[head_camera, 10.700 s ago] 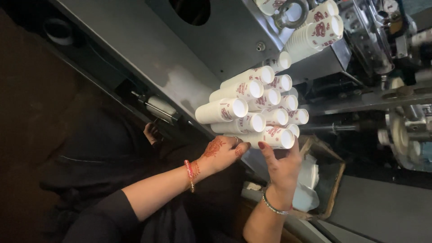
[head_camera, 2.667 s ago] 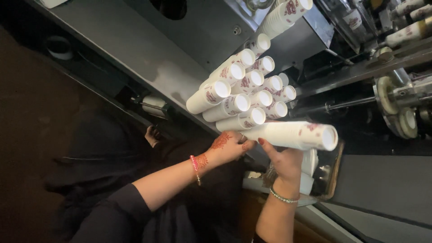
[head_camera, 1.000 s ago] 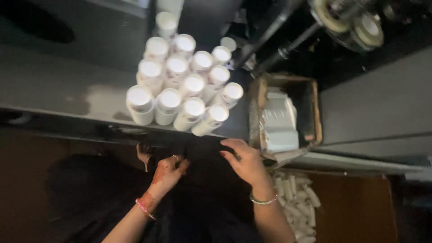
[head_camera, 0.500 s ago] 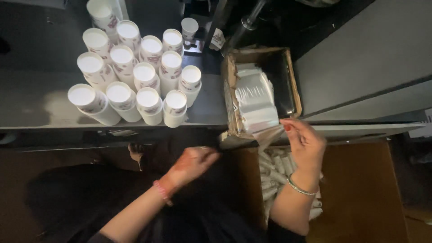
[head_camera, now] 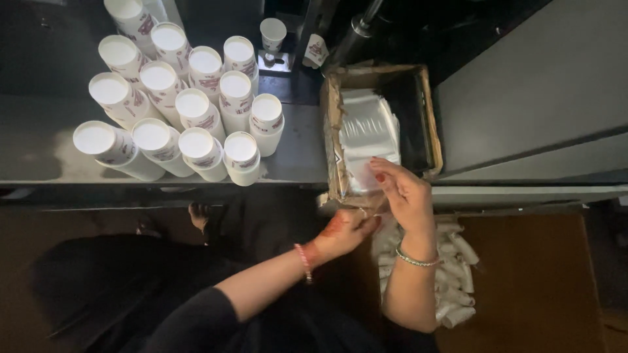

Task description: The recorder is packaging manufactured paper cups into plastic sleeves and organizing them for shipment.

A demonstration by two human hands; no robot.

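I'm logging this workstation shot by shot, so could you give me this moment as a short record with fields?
Setting: dark metal shelf seen from above
Left hand: at the front edge of the cardboard box, below the right hand
Right hand: over the box's front end, fingers on the clear plastic bags stacked inside
Cups: stacks of white paper cups lying clustered on the shelf, left of the box
Below the shelf: pile of bagged cup stacks low down, beside the right forearm

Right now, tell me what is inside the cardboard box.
The cardboard box holds a stack of clear plastic bags. The right hand covers their near end; anything beneath the stack is hidden.
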